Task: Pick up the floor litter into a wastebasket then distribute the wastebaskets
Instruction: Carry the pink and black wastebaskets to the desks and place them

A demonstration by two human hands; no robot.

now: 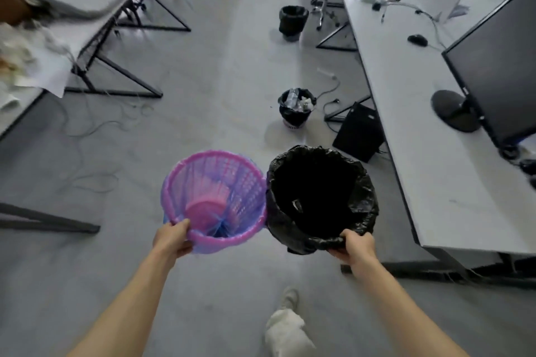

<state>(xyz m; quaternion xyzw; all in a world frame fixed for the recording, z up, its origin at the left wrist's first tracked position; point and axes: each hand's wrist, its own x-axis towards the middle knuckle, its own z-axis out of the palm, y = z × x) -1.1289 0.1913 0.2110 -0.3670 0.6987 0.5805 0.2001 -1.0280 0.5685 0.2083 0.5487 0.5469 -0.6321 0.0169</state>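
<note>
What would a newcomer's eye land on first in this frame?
Two wastebaskets held side by side at centre stand out: the pink mesh wastebasket, gripped at its rim by the left hand, and the black-lined wastebasket, gripped by the right hand. Up the aisle, a litter-filled basket and a farther basket stand on the floor beside the white desk.

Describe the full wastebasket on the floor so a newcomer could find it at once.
Look along the long white desk on the right to the black computer tower on the floor beside it. Just left of the tower stands a black-lined basket. Unlike the farther basket, it is heaped with pale litter.
</note>
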